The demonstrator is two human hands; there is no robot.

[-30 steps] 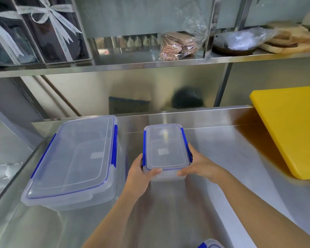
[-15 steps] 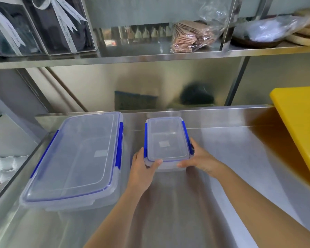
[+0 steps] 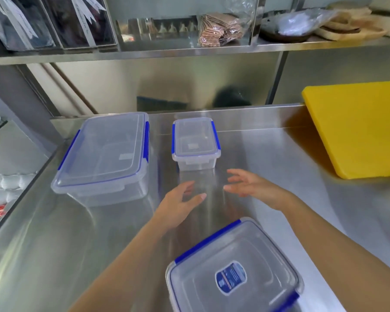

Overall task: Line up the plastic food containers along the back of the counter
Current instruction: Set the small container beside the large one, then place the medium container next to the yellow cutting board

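A small clear container with blue clips (image 3: 195, 143) stands at the back of the steel counter (image 3: 268, 167), against the raised back edge. To its left sits a large clear container with blue clips (image 3: 104, 154), also at the back. A third, squarish container with a blue label (image 3: 232, 271) lies near the front edge, between my forearms. My left hand (image 3: 178, 206) and my right hand (image 3: 250, 185) hover open over the counter, a little in front of the small container, touching nothing.
A thick yellow cutting board (image 3: 358, 129) lies on the counter at the right. A steel shelf (image 3: 189, 50) above holds dark boxes with white ribbons, a bag of wrapped packets and wooden boards. White items lie below the counter's left edge.
Both hands have let go of the small container and drawn back toward me. It now rests at the back of the counter. The view has tilted down, showing the front container.
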